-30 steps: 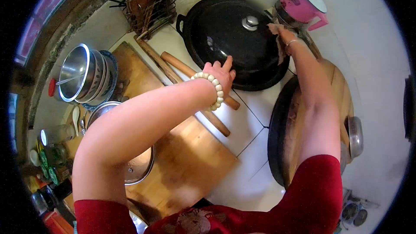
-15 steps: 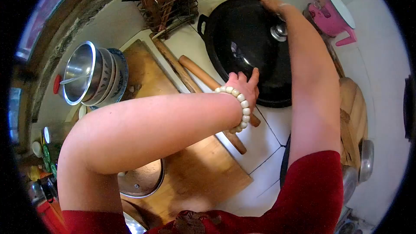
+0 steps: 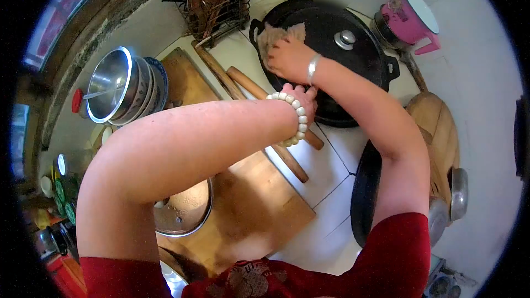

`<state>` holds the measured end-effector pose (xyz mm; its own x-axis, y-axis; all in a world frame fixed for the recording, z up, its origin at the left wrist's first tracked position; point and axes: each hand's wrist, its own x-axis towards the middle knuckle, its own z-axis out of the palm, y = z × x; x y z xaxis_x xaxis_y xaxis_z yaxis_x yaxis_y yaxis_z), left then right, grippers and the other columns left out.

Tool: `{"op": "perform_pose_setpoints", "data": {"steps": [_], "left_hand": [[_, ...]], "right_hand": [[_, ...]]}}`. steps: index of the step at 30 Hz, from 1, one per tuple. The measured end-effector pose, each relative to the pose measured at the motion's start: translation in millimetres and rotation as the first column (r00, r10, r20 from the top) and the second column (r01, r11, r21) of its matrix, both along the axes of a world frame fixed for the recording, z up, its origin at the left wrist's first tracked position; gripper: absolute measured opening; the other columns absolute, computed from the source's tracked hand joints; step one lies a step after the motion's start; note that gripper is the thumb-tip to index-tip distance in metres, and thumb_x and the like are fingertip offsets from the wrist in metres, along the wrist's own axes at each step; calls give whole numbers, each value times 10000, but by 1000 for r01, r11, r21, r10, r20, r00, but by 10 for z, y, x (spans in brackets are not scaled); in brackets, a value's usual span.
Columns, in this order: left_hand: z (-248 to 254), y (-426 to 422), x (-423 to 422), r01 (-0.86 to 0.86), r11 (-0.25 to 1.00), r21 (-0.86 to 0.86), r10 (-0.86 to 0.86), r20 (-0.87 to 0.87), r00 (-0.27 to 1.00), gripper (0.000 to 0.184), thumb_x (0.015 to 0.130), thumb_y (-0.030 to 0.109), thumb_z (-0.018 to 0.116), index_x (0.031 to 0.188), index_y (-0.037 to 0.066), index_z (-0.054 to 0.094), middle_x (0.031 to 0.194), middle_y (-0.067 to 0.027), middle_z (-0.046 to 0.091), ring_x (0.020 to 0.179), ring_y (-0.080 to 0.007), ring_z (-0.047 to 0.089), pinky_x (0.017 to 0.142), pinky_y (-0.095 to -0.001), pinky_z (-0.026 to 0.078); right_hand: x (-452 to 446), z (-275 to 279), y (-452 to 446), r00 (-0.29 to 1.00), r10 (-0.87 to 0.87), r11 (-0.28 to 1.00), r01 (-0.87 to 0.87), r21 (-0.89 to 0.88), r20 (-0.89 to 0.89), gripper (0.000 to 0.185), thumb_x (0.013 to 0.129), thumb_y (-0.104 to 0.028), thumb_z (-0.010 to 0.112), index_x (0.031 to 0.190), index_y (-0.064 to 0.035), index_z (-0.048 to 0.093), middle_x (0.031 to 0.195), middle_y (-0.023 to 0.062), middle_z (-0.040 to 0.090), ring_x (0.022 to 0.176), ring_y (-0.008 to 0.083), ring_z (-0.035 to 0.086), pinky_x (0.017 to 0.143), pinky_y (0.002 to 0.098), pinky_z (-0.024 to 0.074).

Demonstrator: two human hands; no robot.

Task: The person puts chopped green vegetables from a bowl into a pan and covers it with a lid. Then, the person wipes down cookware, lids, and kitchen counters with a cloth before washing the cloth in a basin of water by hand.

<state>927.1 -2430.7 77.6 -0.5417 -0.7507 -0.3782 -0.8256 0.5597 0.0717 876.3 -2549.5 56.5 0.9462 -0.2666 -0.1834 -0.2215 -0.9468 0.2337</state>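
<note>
A black two-handled pan (image 3: 393,67) carries a dark lid (image 3: 314,19) with a silver knob (image 3: 345,39). Against the lid's left side, my right hand (image 3: 291,62) presses a greyish-beige cloth (image 3: 277,34), its fingers bent over it. My left hand (image 3: 303,99), with a beaded bracelet at the wrist, is at the pan's near rim. Its fingers are apart and hold nothing; part of the hand is hidden behind the wrist. Just below it lie two wooden rods (image 3: 249,81), partly covered by my left forearm.
Stacked bowls (image 3: 113,85) stand left of a wooden board (image 3: 259,204). A round glass lid (image 3: 187,209) lies on that board. A wire basket of utensils (image 3: 215,8) sits at the back; a pink pot (image 3: 408,19) stands at the right, near wooden boards (image 3: 433,116).
My right hand has swept from the lid's far right side to its left side, bringing the cloth into sight. The left hand stays by the near rim.
</note>
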Motion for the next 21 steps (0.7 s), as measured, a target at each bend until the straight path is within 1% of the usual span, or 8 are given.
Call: {"op": "perform_pose_setpoints", "data": {"steps": [3,5,8,12,14,16,18,21], "left_hand": [[77,207,39,139,988,-61,-145,-102,984,253,766,191,556,1000,95,581,1085,-100,516,988,-228,521,781,-345,430],[480,296,38,177,958,226,-182,0,983,229,794,217,556,956,61,598,955,-139,592,902,-277,580,775,-384,455],[779,306,216,206,943,261,-195,-70,978,245,810,256,558,931,47,601,865,-165,628,846,-327,605,762,-422,470],[595,29,464,-21,982,189,18,19,1000,255,803,279,565,931,60,596,871,-156,626,847,-325,601,749,-418,479],[573,-39,565,-68,985,158,67,14,998,336,786,259,587,1060,66,561,1024,-144,586,945,-317,566,814,-408,459],[446,-73,653,-62,997,52,62,13,998,453,770,253,610,1177,89,497,1145,-121,525,1058,-297,501,875,-393,424],[387,-94,670,-61,998,17,61,0,998,491,762,247,620,1206,98,472,1172,-113,507,1091,-288,472,894,-392,408],[321,-134,644,-68,998,-15,68,-27,997,542,752,239,629,1242,104,439,1207,-107,482,1137,-279,428,917,-395,389]], "right_hand": [[-305,81,263,995,97,995,-97,-7,37,180,744,-190,513,868,-128,628,1033,57,557,1093,251,446,909,378,356],[-503,132,449,989,133,991,-132,-11,66,184,734,-176,511,865,-117,625,1062,69,540,1107,255,436,916,382,354],[-754,186,718,974,168,986,-164,-37,149,183,727,-152,506,852,-86,622,1110,95,498,1098,256,432,899,378,364],[-1110,280,1025,998,53,998,-52,37,-25,139,692,-155,533,731,-68,634,985,66,512,953,228,464,842,358,406],[-1289,240,1102,981,-168,979,178,99,-98,153,687,-141,534,753,-60,645,998,66,510,982,232,461,809,359,439],[-1499,207,1106,968,-234,963,243,117,-92,164,712,-112,525,799,-56,652,1036,98,530,1027,259,478,810,383,461],[-1722,69,1081,824,-548,813,565,139,-145,170,703,-76,527,831,-34,630,1027,116,510,1005,295,481,835,383,449],[-2160,-153,689,670,-670,712,702,-23,-320,234,714,-119,567,927,-63,647,1098,137,552,1056,276,513,863,351,443]]}}
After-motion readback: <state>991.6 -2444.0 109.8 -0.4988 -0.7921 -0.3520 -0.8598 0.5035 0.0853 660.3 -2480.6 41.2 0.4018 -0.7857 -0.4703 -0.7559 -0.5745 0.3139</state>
